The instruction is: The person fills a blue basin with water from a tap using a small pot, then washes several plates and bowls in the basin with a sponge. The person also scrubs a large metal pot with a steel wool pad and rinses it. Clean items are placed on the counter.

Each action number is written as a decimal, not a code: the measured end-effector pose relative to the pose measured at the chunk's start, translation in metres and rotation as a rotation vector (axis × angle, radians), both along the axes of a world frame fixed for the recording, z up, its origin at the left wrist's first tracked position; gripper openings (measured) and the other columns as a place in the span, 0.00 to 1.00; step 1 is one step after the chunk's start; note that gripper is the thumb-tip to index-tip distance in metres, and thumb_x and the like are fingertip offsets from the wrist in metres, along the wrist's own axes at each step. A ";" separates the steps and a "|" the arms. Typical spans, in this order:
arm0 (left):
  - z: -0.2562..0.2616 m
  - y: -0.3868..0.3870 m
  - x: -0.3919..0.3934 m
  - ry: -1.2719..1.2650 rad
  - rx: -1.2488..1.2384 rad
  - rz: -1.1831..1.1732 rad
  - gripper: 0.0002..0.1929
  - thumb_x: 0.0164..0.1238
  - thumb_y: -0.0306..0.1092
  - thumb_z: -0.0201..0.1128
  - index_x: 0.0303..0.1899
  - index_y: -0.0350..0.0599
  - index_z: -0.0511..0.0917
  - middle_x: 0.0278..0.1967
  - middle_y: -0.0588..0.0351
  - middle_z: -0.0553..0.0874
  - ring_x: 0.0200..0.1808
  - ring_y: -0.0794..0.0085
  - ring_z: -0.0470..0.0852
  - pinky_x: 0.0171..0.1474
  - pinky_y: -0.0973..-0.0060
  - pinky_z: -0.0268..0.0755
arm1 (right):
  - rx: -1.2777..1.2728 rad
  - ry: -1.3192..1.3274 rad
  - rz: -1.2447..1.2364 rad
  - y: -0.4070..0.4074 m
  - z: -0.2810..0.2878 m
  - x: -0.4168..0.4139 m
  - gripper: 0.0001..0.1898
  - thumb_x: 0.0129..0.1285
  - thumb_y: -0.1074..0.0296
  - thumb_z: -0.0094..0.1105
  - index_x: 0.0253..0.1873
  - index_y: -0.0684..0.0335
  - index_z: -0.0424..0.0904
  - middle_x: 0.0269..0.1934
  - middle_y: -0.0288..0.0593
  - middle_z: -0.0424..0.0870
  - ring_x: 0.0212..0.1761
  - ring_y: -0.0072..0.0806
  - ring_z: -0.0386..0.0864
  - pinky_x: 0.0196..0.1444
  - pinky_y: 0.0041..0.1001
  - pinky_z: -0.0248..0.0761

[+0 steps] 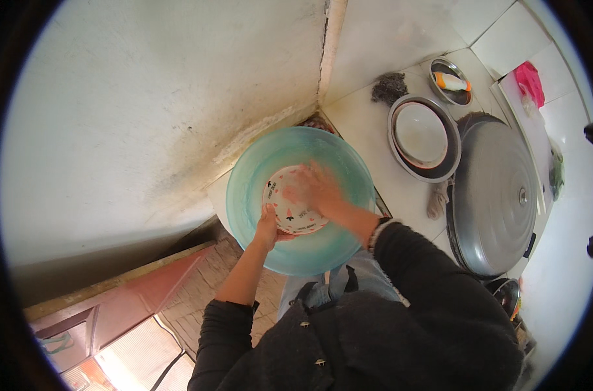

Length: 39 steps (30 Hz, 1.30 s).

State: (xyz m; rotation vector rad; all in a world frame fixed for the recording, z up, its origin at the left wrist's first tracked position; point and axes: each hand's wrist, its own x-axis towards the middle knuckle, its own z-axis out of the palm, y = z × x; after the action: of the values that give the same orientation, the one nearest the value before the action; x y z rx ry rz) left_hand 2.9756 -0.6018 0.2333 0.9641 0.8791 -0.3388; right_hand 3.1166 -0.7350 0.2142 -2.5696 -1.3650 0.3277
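Observation:
A large translucent green plastic basin (245, 195) lies before me at the counter's corner. Inside or just above it is a white dish (290, 212) with small red and black printed figures and some writing; whether it is a bowl or a plate I cannot tell. My left hand (269, 227) grips the dish by its lower left rim, thumb on the near face. Over the upper right of the dish, my right hand (318, 188) is blurred by motion. Its fingers cover part of the print, and anything in its grasp is hidden.
On the white tiled counter (369, 117), a white bowl (421, 134) is nested in a metal basin (391, 124). A large domed metal lid (497, 195) lies nearer me. Behind are a dark mesh bundle (390, 88) and a bottle (452, 81) in a steel bowl (435, 66). A stained wall (144, 112) borders the left.

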 end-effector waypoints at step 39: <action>-0.045 -0.029 0.013 0.072 -0.069 0.264 0.17 0.54 0.23 0.63 0.47 0.39 0.71 0.40 0.50 0.80 0.36 0.63 0.83 0.31 0.68 0.81 | 0.689 0.611 -0.896 -0.032 -0.024 -0.047 0.25 0.57 0.68 0.54 0.60 0.68 0.64 0.57 0.59 0.67 0.62 0.48 0.63 0.59 0.41 0.60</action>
State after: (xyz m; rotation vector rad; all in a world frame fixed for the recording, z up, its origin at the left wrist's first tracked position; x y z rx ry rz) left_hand 2.9886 -0.6308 0.1881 0.7645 1.0411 -0.1779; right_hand 3.0692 -0.7666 0.1900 -1.9612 -0.0281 0.3420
